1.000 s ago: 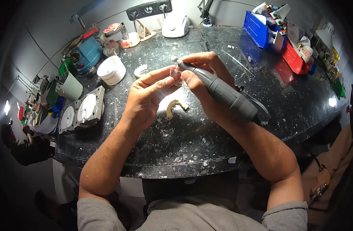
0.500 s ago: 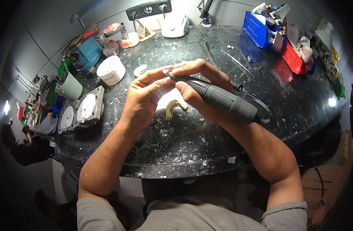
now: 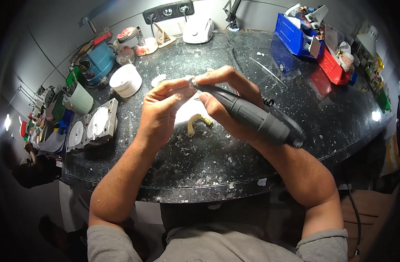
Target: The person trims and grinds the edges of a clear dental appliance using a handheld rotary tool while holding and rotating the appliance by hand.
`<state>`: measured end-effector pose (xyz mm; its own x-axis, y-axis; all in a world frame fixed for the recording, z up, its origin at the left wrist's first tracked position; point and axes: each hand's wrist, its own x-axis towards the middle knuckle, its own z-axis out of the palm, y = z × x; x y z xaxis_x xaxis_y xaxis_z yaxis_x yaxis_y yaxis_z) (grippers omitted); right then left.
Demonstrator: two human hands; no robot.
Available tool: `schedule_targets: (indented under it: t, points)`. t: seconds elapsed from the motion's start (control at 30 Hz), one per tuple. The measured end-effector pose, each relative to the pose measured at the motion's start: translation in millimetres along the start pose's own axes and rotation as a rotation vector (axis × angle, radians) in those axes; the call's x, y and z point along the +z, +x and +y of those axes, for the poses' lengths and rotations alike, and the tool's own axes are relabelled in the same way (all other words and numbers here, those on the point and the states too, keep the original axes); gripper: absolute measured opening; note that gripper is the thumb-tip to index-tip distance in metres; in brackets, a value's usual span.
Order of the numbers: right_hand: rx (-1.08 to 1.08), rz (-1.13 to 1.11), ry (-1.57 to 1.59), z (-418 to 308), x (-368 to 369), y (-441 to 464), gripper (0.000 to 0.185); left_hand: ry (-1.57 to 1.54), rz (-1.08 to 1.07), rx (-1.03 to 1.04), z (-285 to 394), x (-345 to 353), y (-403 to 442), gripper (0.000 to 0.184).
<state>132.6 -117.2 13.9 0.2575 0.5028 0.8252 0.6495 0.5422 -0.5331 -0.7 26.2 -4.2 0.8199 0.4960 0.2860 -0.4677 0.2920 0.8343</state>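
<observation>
My right hand (image 3: 226,89) is wrapped round a dark grey rotary handpiece (image 3: 252,115), whose narrow end points left toward my other hand. A coiled cord hangs at its back end. My left hand (image 3: 161,107) is closed in a pinch, thumb against fingers, on a small whitish piece (image 3: 190,80) at the handpiece's tip. Its exact kind is too small to make out, and fingers partly hide it. On the table below the hands lies a yellowish horseshoe-shaped dental arch (image 3: 192,124). A white curved piece (image 3: 158,80) rests just beyond my left fingers.
White debris speckles the dark table (image 3: 200,170). Left stand a white tub (image 3: 126,81), an opened grey mould (image 3: 97,122) and a blue machine (image 3: 96,63). A thin metal tool (image 3: 269,72), a blue bin (image 3: 290,35) and a red bin (image 3: 332,67) are right. A person (image 3: 32,163) is far left.
The handpiece's back end has swung slightly down and right, and its cord has shifted. My left fingers have turned a little with the small piece.
</observation>
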Motion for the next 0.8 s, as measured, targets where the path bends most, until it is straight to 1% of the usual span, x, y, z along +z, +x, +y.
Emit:
schedule_targets:
  t: [0.07,0.13,0.23,0.27,0.33,0.4,0.43,0.5,0.53,0.6,0.63,0.73,0.8]
  points:
    - [0.007,0.051,-0.052,-2.7,1.3,0.4,0.020,0.028,-0.001,0.031,-0.2,-0.3,-0.2,0.025]
    - [-0.029,-0.006,-0.064,-1.3,-1.3,1.2,0.019,0.059,-0.020,0.070,-0.7,-5.2,-0.1,0.026]
    - [-0.009,0.003,-0.050,-4.8,-0.8,0.9,0.017,0.136,0.022,0.102,2.2,-1.2,-0.2,0.026]
    - [0.010,0.022,-0.039,-6.2,0.0,0.8,0.016,0.136,0.029,0.097,3.3,1.6,0.0,0.026]
    - [-0.021,-0.034,0.009,-2.6,-1.3,2.3,0.017,0.137,0.042,0.089,5.4,8.4,0.7,0.026]
    - [0.088,-0.026,0.153,-5.5,-1.8,1.0,0.017,0.134,0.057,0.073,7.6,12.4,0.0,0.027]
    - [0.145,0.005,0.115,-8.0,-4.3,1.0,0.023,0.132,0.064,0.064,7.6,13.4,-0.1,0.028]
    - [0.086,0.140,0.055,2.1,-4.2,6.1,0.030,0.092,0.060,0.044,4.5,10.5,2.2,0.031]
    - [0.249,0.191,0.100,0.0,-4.4,5.8,0.033,0.073,0.059,0.034,3.9,9.2,2.9,0.033]
    - [0.296,0.232,0.281,18.6,-0.5,3.7,0.026,0.021,0.031,0.007,5.6,9.5,2.5,0.035]
    - [0.341,0.180,0.250,24.2,-3.0,1.9,0.025,-0.005,0.016,-0.009,5.9,9.7,2.4,0.037]
    - [0.445,0.151,0.310,5.2,-0.3,1.3,0.026,-0.011,-0.043,-0.023,2.8,7.2,0.5,0.035]
    - [0.426,0.116,0.212,0.7,-1.3,1.3,0.028,0.036,-0.020,-0.042,2.7,10.0,-2.0,0.032]
